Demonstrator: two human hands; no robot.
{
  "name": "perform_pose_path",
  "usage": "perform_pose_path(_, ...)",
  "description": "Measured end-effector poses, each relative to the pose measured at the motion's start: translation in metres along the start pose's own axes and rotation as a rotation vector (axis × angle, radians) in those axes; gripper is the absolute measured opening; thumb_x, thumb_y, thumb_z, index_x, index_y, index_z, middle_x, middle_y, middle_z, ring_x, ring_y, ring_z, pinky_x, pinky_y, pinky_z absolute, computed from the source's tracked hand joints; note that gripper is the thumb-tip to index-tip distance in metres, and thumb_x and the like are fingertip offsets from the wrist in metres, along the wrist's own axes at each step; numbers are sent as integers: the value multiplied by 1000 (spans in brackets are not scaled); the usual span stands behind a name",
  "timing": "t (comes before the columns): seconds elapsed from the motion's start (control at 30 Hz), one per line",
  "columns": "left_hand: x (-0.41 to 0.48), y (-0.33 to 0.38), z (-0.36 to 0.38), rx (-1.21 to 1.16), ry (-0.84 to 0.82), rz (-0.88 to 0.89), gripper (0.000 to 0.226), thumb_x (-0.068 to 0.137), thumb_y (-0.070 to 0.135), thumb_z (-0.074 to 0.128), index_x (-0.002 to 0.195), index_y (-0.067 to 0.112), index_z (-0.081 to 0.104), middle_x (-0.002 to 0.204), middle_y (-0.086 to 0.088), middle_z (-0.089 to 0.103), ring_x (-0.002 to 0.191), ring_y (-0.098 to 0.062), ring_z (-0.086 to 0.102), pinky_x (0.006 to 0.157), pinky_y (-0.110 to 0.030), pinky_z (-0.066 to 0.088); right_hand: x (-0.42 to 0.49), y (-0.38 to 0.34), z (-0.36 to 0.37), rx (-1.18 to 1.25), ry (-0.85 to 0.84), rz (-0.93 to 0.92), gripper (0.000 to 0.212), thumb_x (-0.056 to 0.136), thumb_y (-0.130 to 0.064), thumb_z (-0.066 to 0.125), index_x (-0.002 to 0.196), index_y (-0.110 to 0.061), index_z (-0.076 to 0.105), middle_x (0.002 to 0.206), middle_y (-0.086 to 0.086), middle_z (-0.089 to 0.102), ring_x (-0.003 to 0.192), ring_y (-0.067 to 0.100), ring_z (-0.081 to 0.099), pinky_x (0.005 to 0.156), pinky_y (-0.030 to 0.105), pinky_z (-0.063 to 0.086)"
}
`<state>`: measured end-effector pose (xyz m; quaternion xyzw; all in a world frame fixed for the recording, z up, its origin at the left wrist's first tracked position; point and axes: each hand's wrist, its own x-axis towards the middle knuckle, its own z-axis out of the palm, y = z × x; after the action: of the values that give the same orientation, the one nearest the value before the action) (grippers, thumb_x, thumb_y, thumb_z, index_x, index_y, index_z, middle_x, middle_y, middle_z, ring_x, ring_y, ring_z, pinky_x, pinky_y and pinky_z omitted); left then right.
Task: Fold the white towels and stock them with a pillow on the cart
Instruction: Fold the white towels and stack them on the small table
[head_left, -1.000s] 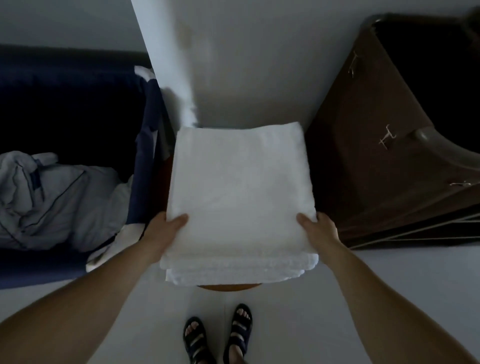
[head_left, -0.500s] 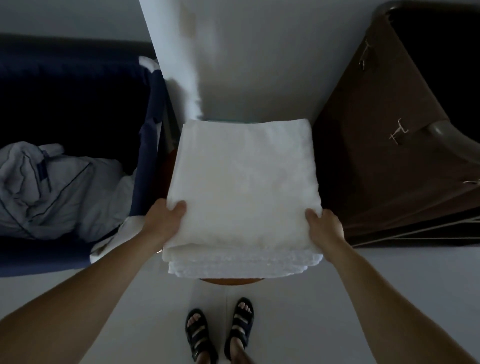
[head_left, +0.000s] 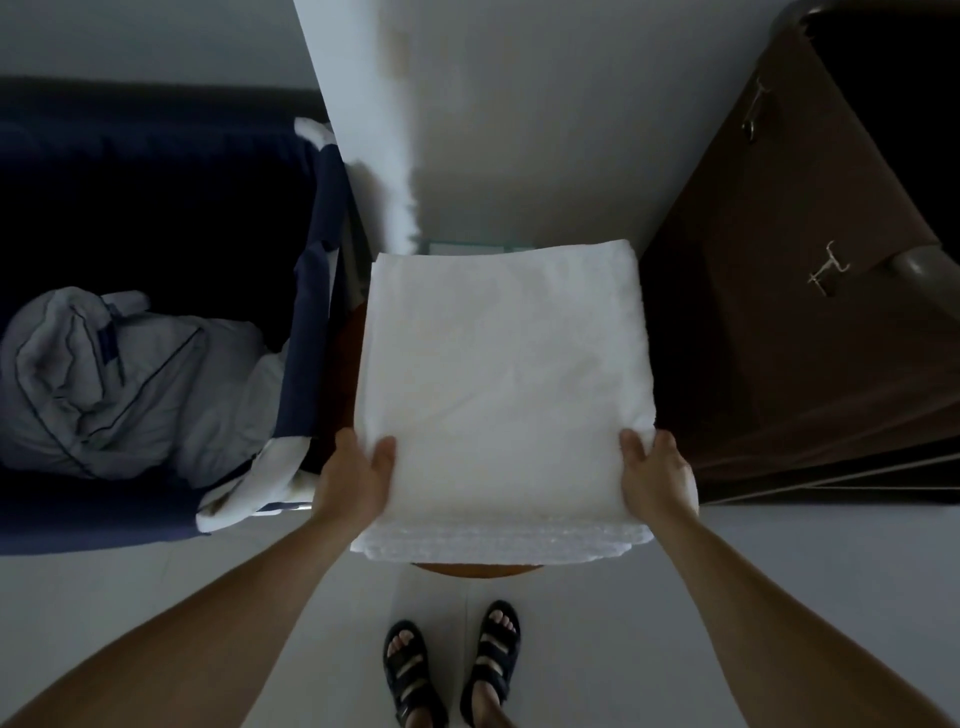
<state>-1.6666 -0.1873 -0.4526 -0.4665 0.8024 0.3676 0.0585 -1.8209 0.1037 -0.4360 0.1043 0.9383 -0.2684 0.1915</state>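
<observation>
Towel stack (head_left: 504, 384): soft, bulky, likely saggy. Grip: left hand (head_left: 358, 480) and right hand (head_left: 655, 478) each clamp a near corner, thumbs on top.

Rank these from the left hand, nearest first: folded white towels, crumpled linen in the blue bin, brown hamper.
1. folded white towels: gripped by the left hand
2. crumpled linen: to its left
3. brown hamper: across on the right

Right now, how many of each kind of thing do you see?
Hands: 2, left hand, right hand
Sandals: 2
Folded white towel stack: 1
Wooden stool: 1
Navy cloth bin: 1
Brown cloth bag: 1
Crumpled pale linen bundle: 1
Total: 9
</observation>
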Motion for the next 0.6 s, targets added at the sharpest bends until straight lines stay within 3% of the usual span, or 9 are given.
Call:
perform_pose_path(0.07, -4, 6, -1, 121, 87, 54, 60, 98, 43, 50, 143, 11, 26, 145, -20, 40, 124, -42, 46, 99, -52, 43, -7, -6, 2, -183, 82, -72, 52, 101, -43, 41, 139, -9, 37, 138, 19, 51, 122, 41, 50, 95, 47, 41)
perform_pose_path(0.17, -6, 31, 2, 400, 261, 427, 82, 93, 53, 42, 156, 21, 0, 165, -7, 2, 151, -33, 5, 119, -51, 14, -10, -21, -4, -429, 264, -354, 78, 91, -34, 51, 156, -18, 11, 162, 9, 15, 147, 32, 14, 113, 52, 27)
perform_pose_path(0.23, 1, 54, 9, 519, 203, 589, 82, 92, 65, 18, 156, 26, -15, 164, -1, -23, 150, -26, -23, 119, -47, -6, -7, -37, -5, -517, 229, -559, 78, 91, -45, 40, 157, -28, 5, 166, 3, -1, 152, 27, -5, 119, 54, 14)
perform_pose_path(0.3, 13, 67, 22, 603, 103, 592, 80, 88, 73, 1, 151, 32, -27, 159, 2, -37, 143, -23, -38, 118, -48, -14, -4, -49, 6, -606, 132, -673, 70, 93, -58, 20, 157, -34, 2, 167, 1, -9, 152, 27, -15, 120, 56, 3)
perform_pose_path(0.43, 23, 44, 39, 615, -20, 525, 81, 86, 76, 1, 153, 36, -22, 159, 3, -35, 142, -23, -41, 119, -50, -17, 2, -38, 34, -656, -62, -634, 77, 88, -73, 1, 157, -39, -8, 165, -2, -22, 149, 26, -28, 120, 57, -12)
perform_pose_path(0.6, 21, 18, 56, 558, 106, 608, 76, 93, 70, 6, 158, 32, -7, 166, 1, -18, 150, -25, -23, 122, -52, -6, 4, -17, 54, -605, 14, -671, 75, 91, -75, 0, 155, -40, -14, 164, -3, -24, 148, 25, -30, 120, 56, -14)
